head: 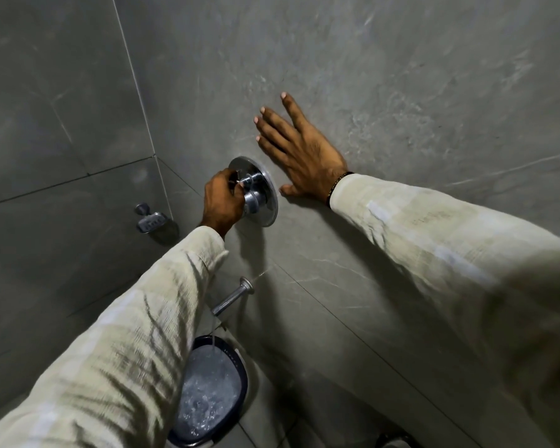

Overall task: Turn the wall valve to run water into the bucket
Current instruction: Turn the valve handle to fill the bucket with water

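The chief risk, by the look of things, is overfilling: water is already falling from the short chrome spout [232, 299] below the left hand into the dark blue plastic bucket [240, 373], whose surface is frothing and seems fairly high, so a further turn of the valve could send it over the rim. A wet grip might also slip off the small handle, and a sudden jerk could throw the flow wide of the bucket.

The left hand [222, 202] is clenched round the handle of the round chrome wall valve [265, 195], knuckles outward, wrist bent up from a cream ribbed sleeve [120, 334] that reaches in from below. The right hand [296, 150] grasps nothing; it lies flat and open on the grey stone-look wall tile [401, 92], fingers spread upward, thumb just beside the valve's plate, apparently bracing the body. The bucket stands well below both hands, directly under the spout. A small metal soap dish [151, 221] is fixed to the wall left of the left hand.
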The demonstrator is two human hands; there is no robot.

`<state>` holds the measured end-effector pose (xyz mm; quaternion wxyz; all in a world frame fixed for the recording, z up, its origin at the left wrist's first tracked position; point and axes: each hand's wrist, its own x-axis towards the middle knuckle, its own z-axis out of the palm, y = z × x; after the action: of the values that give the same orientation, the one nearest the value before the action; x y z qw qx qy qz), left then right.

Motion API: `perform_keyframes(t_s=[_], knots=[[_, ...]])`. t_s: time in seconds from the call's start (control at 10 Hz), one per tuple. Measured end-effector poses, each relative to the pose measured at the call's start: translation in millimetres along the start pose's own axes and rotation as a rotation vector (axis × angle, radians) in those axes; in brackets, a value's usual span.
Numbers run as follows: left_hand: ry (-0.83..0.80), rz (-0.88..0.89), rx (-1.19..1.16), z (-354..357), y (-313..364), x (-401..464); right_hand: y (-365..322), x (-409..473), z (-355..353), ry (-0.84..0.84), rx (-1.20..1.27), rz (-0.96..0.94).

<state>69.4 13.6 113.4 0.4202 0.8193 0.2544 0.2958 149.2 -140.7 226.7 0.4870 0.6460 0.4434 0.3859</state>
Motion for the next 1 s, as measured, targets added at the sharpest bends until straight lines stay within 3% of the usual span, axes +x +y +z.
perform_keyframes(t_s=[0.4, 1.0], knots=[[0.031, -0.015, -0.059, 1, 4, -4, -1, 0, 1, 0.011, -0.004, 0.009], [0.057, 0.091, 0.133, -1, 7, -14, -1, 0, 1, 0.01, -0.004, 0.004]])
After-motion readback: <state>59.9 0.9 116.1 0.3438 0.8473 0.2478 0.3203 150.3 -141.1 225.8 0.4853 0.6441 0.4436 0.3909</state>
